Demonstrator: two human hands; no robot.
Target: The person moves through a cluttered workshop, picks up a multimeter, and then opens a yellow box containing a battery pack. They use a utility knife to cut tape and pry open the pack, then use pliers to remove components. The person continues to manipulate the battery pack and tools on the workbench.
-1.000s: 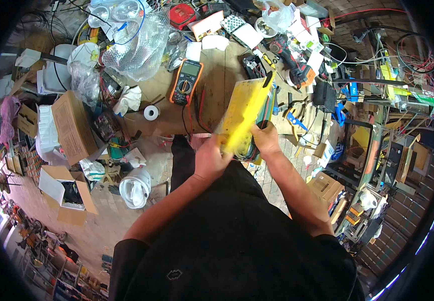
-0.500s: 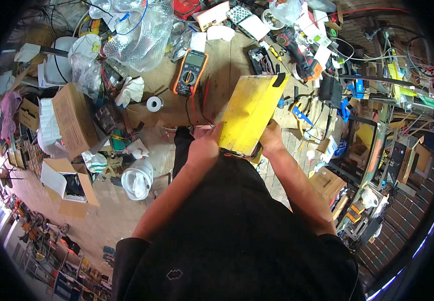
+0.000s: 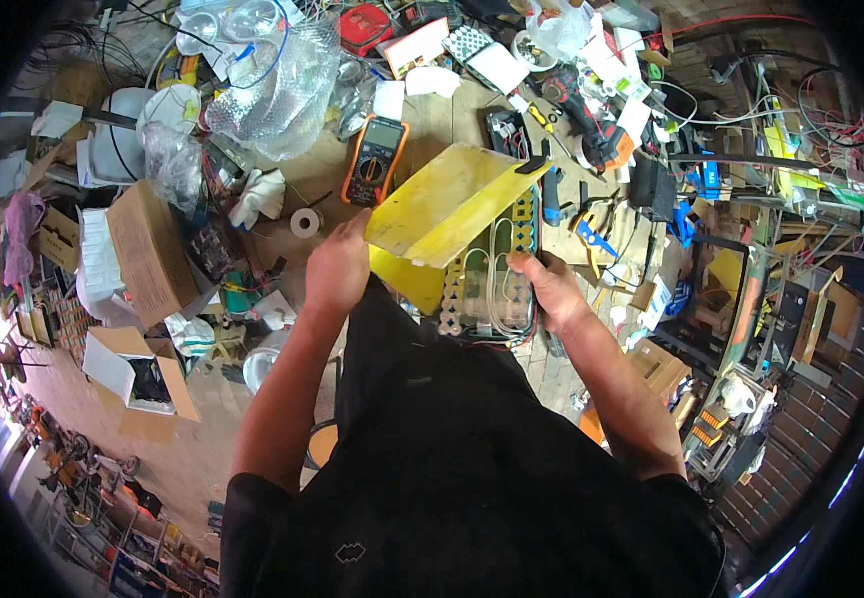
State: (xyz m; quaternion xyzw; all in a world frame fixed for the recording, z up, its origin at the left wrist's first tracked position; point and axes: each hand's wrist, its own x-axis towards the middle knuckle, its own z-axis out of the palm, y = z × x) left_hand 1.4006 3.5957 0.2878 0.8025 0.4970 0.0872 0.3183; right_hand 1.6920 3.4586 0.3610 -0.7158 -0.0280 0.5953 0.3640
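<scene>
My left hand (image 3: 338, 267) is closed on the left edge of a bent yellow sheet (image 3: 452, 204), a stiff folded cover with a black strip at its far right corner. Beneath the sheet, a battery pack (image 3: 474, 289) shows rows of round cells, pale wires along the top and thin coloured wires at its near end. My right hand (image 3: 551, 289) grips the pack's right side, thumb on top. The sheet is tilted up and still covers the pack's far left part. Just beyond my left hand lies an orange-and-black multimeter (image 3: 375, 164).
A white spool (image 3: 305, 222) and bubble wrap (image 3: 287, 90) lie to the left on the bench. Blue-and-yellow pliers (image 3: 594, 237) and a cordless drill (image 3: 591, 125) are at the right. Cardboard boxes (image 3: 153, 254) stand at the left.
The yellow sheet has swung left and lifted off the pack, uncovering its cells and wires. My left hand moved left and away from me with it. My right hand stays on the pack.
</scene>
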